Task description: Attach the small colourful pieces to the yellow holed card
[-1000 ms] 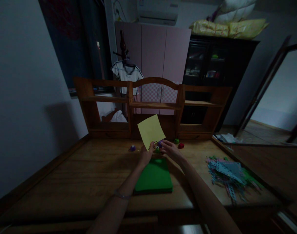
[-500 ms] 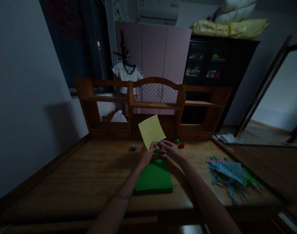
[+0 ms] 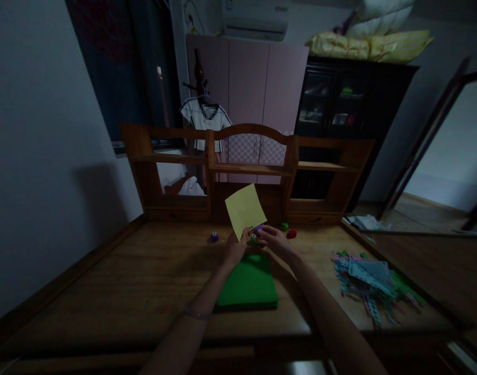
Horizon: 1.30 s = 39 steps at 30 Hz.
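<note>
Both hands are out in front of me over the far middle of the worktop [image 3: 105, 291]. My left hand [image 3: 235, 248] is closed on the lower corner of a yellow paper sheet [image 3: 245, 209], pinching it so the sheet stands up, tilted, in front of the wooden shelf unit [image 3: 246, 169] at the back of the worktop. A row of small punched holes runs along the paper's lower edge near my thumb. My right hand [image 3: 276, 240] is curled round a small purple punch [image 3: 257, 228], fingertips closed on it, right at the bottom edge of the paper, touching it or nearly so; the light is too dim to tell whether the paper is inside the punch.

Just below the purple punch, between my two hands, sits a small green punch [image 3: 253, 239]. Under my wrists lies a green pad [image 3: 248, 282], flat on the worktop. Another purple punch [image 3: 213, 237] stands alone to the left of my left hand, and a green one [image 3: 284, 226] and a red one [image 3: 291, 234] sit side by side just right of my right hand. Well off to the right is a loose heap of coloured paper strips [image 3: 369, 284]. On my left wrist I wear a thin bracelet [image 3: 195, 313].
</note>
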Each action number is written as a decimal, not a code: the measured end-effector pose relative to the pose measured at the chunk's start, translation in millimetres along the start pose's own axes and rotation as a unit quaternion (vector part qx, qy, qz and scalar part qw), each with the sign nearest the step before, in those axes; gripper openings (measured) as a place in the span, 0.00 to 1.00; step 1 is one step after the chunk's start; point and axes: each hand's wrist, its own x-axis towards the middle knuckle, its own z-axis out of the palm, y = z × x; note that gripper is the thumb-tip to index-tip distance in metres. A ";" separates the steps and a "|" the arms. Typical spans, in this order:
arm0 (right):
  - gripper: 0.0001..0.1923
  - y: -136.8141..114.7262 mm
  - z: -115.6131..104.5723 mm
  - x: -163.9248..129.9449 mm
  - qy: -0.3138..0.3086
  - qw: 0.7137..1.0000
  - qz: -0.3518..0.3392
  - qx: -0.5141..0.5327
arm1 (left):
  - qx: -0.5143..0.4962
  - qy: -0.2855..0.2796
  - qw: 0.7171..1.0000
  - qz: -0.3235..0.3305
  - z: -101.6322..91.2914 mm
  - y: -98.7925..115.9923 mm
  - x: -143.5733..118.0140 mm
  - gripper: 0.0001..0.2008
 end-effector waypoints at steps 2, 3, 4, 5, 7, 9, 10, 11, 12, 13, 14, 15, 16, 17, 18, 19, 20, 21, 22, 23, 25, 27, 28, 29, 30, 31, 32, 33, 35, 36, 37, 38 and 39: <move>0.18 -0.1 -0.4 -0.5 0.000 1.000 0.005 -0.004 | 0.003 -0.002 1.000 0.001 -0.3 0.7 -0.3 0.16; 0.18 -0.2 -0.7 -0.6 -0.002 1.000 0.009 -0.004 | 0.005 -0.003 1.000 0.002 -0.6 1.2 -0.5 0.17; 0.19 -0.2 -1.1 -0.6 -0.005 1.000 0.011 -0.003 | 0.008 -0.004 1.000 0.003 -1.1 1.8 -0.8 0.17; 0.19 -0.1 -1.4 -0.6 -0.007 1.000 0.012 -0.003 | 0.011 -0.007 1.000 0.005 -1.6 2.3 -1.1 0.17; 0.18 0.1 -1.6 -0.3 -0.010 1.000 0.009 -0.007 | 0.013 -0.014 1.000 0.010 -2.4 3.1 -1.4 0.18; 0.17 0.0 -1.3 -0.4 -0.009 1.000 0.006 -0.011 | 0.010 -0.018 1.000 0.014 -2.7 3.2 -1.4 0.18; 0.17 -0.3 -0.9 -0.6 -0.007 1.000 0.006 -0.012 | 0.006 -0.017 1.000 0.015 -2.6 3.1 -1.1 0.18; 0.17 -0.9 -0.3 -1.0 -0.006 1.000 0.008 -0.012 | 0.003 -0.016 1.000 0.016 -2.4 2.9 -0.8 0.18; 0.17 -1.6 0.3 -1.6 -0.005 1.000 0.009 -0.011 | 0.000 -0.015 1.000 0.015 -2.1 2.6 -0.5 0.18; 0.17 -2.5 1.0 -2.2 -0.005 1.000 0.011 -0.011 | -0.003 -0.013 1.000 0.012 -1.8 2.3 -0.1 0.18; 0.17 -3.5 1.6 -2.8 -0.006 1.000 0.012 -0.012 | -0.005 -0.011 1.000 0.008 -1.5 2.1 0.2 0.18; 0.17 -4.4 2.1 -3.4 -0.009 1.000 0.012 -0.012 | -0.007 -0.009 1.000 0.004 -1.3 1.9 0.4 0.18; 0.17 -5.3 2.5 -3.8 -0.011 1.000 0.013 -0.013 | -0.010 -0.008 1.000 0.003 -1.2 1.8 0.6 0.17; 0.18 -5.9 2.8 -4.1 -0.014 1.000 0.013 -0.014 | -0.012 -0.007 1.000 0.003 -1.1 1.6 0.6 0.17; 0.18 -6.2 2.9 -4.2 -0.014 1.000 0.012 -0.014 | -0.014 -0.006 1.000 0.004 -1.1 1.3 0.7 0.17; 0.18 -6.2 2.9 -4.1 -0.013 1.000 0.010 -0.015 | -0.016 -0.006 1.000 0.007 -1.1 0.8 0.7 0.17; 0.18 -5.9 2.6 -3.9 -0.012 1.000 0.011 -0.017 | -0.015 -0.005 1.000 0.009 -1.0 0.3 0.8 0.17; 0.19 -5.2 2.3 -3.6 -0.010 1.000 0.011 -0.018 | -0.011 -0.005 1.000 0.010 -0.8 -0.4 1.0 0.17; 0.19 -4.3 1.8 -3.2 -0.008 1.000 0.009 -0.018 | -0.007 -0.004 1.000 0.010 -0.6 -1.0 1.2 0.17; 0.20 -3.1 1.2 -2.7 -0.008 1.000 0.006 -0.016 | -0.004 -0.002 1.000 0.008 -0.4 -1.6 1.5 0.18; 0.20 -0.8 -0.1 -1.7 -0.013 1.000 -0.002 -0.013 | -0.002 -0.003 1.000 0.009 -0.3 -2.1 1.9 0.18; 0.20 1.0 -1.2 -1.0 -0.014 1.000 -0.008 -0.018 | -0.003 -0.009 1.000 0.016 -0.8 -1.5 1.8 0.18; 0.20 1.4 -1.6 -0.8 -0.013 1.000 -0.007 -0.024 | -0.002 -0.012 1.000 0.019 -1.3 -1.0 1.5 0.18; 0.19 1.5 -1.8 -0.8 -0.011 0.999 -0.005 -0.030 | -0.001 -0.016 1.000 0.021 -1.9 -0.3 1.2 0.18; 0.19 1.3 -1.9 -1.0 -0.008 0.999 -0.004 -0.035 | 0.000 -0.019 1.000 0.023 -2.4 0.3 0.8 0.18; 0.19 0.9 -1.8 -1.3 -0.007 0.999 -0.004 -0.037 | 0.001 -0.022 0.999 0.025 -2.9 0.8 0.4 0.18; 0.19 0.3 -1.5 -1.8 -0.009 0.999 -0.003 -0.035 | 0.000 -0.025 0.999 0.025 -3.3 1.1 0.1 0.18; 0.19 -0.3 -1.3 -2.2 -0.012 0.999 -0.002 -0.030 | 0.000 -0.029 0.999 0.026 -3.5 1.2 -0.1 0.18; 0.19 -1.6 -0.9 -2.9 -0.018 1.000 0.000 -0.019 | 0.000 -0.032 0.999 0.026 -3.4 1.0 -0.2 0.18; 0.19 -2.0 -0.8 -2.9 -0.021 1.000 0.002 -0.016 | 0.001 -0.031 0.999 0.027 -3.2 0.7 0.0 0.18; 0.19 -2.2 -1.0 -2.8 -0.022 1.000 0.004 -0.013 | 0.003 -0.028 0.999 0.029 -2.8 0.4 0.2 0.18; 0.19 -2.2 -1.3 -2.4 -0.022 1.000 0.005 -0.012 | 0.006 -0.024 0.999 0.032 -2.5 0.0 0.4 0.18; 0.19 -2.1 -1.8 -1.7 -0.022 1.000 0.006 -0.010 | 0.008 -0.021 0.999 0.034 -2.1 -0.5 0.6 0.18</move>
